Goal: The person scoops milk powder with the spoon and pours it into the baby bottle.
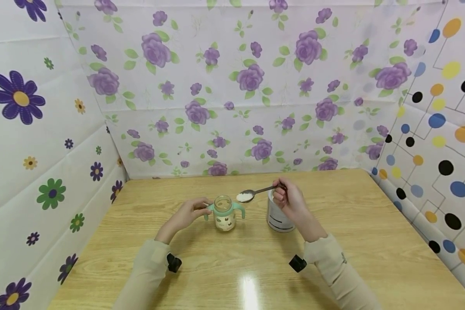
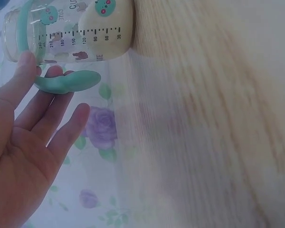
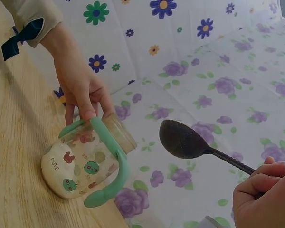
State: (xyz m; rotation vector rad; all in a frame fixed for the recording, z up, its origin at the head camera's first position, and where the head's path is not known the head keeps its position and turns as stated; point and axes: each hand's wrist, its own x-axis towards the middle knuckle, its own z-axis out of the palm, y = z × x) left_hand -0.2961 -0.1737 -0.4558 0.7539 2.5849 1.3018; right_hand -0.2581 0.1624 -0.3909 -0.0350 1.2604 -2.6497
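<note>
A clear baby bottle [image 1: 224, 212] with green handles and printed animals stands open-topped on the wooden table [image 1: 232, 275], holding pale powder at its bottom. My left hand [image 1: 186, 214] steadies it with straight fingers touching the left green handle [image 2: 61, 81]; the bottle [image 3: 85, 161] shows also in the right wrist view. My right hand [image 1: 286, 198] pinches the handle of a metal spoon [image 1: 252, 193], whose bowl carries white powder just right of and above the bottle's mouth. The spoon's underside [image 3: 183, 140] faces the right wrist camera. A silver tin [image 1: 278, 217] stands under my right hand.
Flowered and dotted paper walls [image 1: 232, 86] close the table in at the back and both sides. Bare wood lies in front of the bottle and tin, with a glare spot [image 1: 249, 288] near the front edge.
</note>
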